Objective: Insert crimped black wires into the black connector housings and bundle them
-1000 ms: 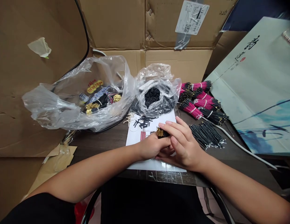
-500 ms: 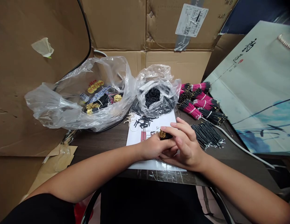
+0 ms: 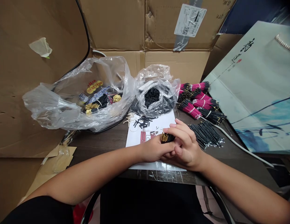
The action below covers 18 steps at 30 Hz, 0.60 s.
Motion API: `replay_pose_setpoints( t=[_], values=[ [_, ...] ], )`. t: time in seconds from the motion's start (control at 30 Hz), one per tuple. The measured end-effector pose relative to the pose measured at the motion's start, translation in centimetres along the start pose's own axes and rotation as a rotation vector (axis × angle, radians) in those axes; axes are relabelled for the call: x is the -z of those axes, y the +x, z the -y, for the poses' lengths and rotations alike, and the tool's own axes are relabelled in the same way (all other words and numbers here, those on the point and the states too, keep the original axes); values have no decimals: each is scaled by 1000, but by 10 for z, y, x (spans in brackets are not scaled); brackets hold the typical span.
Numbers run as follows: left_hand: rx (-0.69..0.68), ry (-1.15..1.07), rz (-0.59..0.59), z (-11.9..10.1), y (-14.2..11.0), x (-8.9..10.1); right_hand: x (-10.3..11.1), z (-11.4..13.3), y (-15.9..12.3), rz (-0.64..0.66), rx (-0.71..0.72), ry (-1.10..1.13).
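Right over the paper sheet (image 3: 133,138) on the worktop (image 3: 100,146), short gold-tipped wire bundle (image 3: 167,137) lying crosswise, gold end left, pinched tight between left hand (image 3: 153,148) and right hand (image 3: 188,146), right one curled closest over it.

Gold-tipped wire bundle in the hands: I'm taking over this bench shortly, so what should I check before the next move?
1. Gold-tipped wire bundle held between left hand and right hand: ok.
2. Gold tips all level: cannot tell, they are too small and partly behind the fingers.
3. Short black pieces within reach on the white paper sheet: ok.
4. Right hand clear of the black wires with silver ends: cannot tell, they lie very close.
5. Pink-sleeved wire bundles banded: ok, white ties show.
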<state>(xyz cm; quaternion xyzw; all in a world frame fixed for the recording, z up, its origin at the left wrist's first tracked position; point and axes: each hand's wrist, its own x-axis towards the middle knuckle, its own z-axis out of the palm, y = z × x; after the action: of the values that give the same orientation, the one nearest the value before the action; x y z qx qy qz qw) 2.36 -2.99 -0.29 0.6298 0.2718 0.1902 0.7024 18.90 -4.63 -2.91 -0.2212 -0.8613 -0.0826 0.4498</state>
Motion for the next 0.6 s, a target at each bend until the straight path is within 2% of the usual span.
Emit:
replay_pose_setpoints(
  t=[0.1,0.23,0.43,0.6],
  values=[
    [51,-140,55,1,1,0,-1,-1,-2,-7,7,-3],
    [40,-199,47,5,2,0,-1,1,-3,-17,-68,-20],
    [4,-161,35,2,3,-1,1,4,-2,-12,-49,-52],
    [4,-139,86,-2,-1,-1,3,4,0,22,-25,-64]
  ],
)
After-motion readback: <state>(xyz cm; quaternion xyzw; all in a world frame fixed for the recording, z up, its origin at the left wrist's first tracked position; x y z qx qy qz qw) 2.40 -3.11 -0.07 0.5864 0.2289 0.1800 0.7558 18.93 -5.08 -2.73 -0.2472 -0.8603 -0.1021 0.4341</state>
